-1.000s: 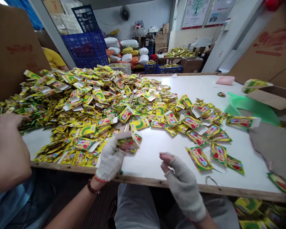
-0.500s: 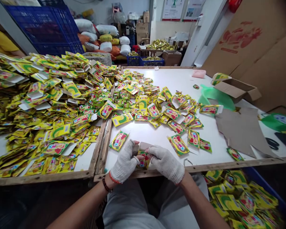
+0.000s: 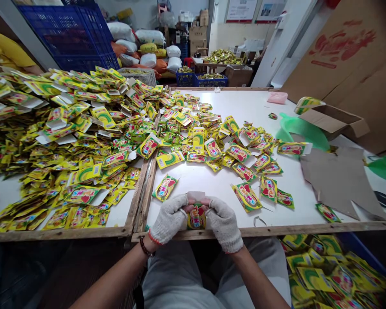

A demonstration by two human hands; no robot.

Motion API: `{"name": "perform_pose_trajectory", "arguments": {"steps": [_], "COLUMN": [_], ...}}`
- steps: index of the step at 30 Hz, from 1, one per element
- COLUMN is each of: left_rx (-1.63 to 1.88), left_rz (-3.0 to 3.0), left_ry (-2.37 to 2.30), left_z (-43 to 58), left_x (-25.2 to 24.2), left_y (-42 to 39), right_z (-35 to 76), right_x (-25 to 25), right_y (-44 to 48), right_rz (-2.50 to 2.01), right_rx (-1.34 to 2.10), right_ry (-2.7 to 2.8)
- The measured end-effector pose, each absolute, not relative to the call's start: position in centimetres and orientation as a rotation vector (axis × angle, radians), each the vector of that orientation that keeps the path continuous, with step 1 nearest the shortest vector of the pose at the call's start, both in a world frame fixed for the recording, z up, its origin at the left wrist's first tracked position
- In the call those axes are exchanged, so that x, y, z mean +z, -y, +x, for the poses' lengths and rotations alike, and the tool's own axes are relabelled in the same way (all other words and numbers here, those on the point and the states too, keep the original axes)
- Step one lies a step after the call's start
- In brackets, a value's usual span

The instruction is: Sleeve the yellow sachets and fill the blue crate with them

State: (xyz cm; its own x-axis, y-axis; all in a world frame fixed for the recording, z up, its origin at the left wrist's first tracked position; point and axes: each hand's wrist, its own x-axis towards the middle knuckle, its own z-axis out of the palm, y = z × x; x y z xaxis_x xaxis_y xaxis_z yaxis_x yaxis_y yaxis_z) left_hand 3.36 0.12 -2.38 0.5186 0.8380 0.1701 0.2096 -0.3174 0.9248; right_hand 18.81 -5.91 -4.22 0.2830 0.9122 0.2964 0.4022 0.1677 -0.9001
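Both gloved hands meet at the near edge of the counter [image 3: 278, 229], just above the person's lap. The left hand [image 3: 169, 219] and the right hand [image 3: 223, 223] are each curled closed on the small carton [image 3: 196, 216], which stands upright between them with its pale top flap [image 3: 196, 196] pinched under the fingertips. A beaded bracelet [image 3: 146, 247] circles the left wrist. At 5 o'clock from the hands, below the counter edge, a blue bin [image 3: 357, 251] holds loose yellow-green cartons. On the counter, one flat packet [image 3: 165, 187] lies near the left hand at 11 o'clock, and a second flat packet [image 3: 247, 196] lies near the right hand at 1 o'clock, both apart from the hands. A wooden seam [image 3: 141, 197] runs away at 11 o'clock, dividing this counter from the adjoining one. Farther out, from 9 to 1 o'clock, a deep pile of flattened cartons [image 3: 83, 128] covers both surfaces. At 2 o'clock lie a grey cardboard sheet [image 3: 337, 180], a green bag [image 3: 296, 128] and, beyond them, an open cardboard box [image 3: 334, 118]. A pink pad [image 3: 277, 97] sits toward the far edge at 1 o'clock. Beyond the counter, blue crates [image 3: 70, 34] stand at 10 o'clock, beside another person's yellow sleeve [image 3: 6, 49], and filled sacks [image 3: 148, 47] are stacked at 12 o'clock.
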Motion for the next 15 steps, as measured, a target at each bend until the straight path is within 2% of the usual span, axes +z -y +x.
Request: {"name": "perform_pose_trajectory", "arguments": {"steps": [6,12,15], "left_rx": [0.793,0.910,0.836], "left_rz": [1.416,1.686,1.721], "left_ry": [-0.842,-0.966,-0.956], "left_z": [3.6,3.3,3.1], "left_x": [-2.4,-2.5,-1.0], "left_y": [0.1,0.2,0.0], "right_z": [19.5,20.0,20.2], "right_x": [-2.7,-1.7,-0.8], "right_y": [4.7,4.9,5.0], "right_rz": [-1.446,-1.388,-1.424], "right_rx": [0.715,0.618,0.644], "right_ry": [1.284,1.469,1.474]}}
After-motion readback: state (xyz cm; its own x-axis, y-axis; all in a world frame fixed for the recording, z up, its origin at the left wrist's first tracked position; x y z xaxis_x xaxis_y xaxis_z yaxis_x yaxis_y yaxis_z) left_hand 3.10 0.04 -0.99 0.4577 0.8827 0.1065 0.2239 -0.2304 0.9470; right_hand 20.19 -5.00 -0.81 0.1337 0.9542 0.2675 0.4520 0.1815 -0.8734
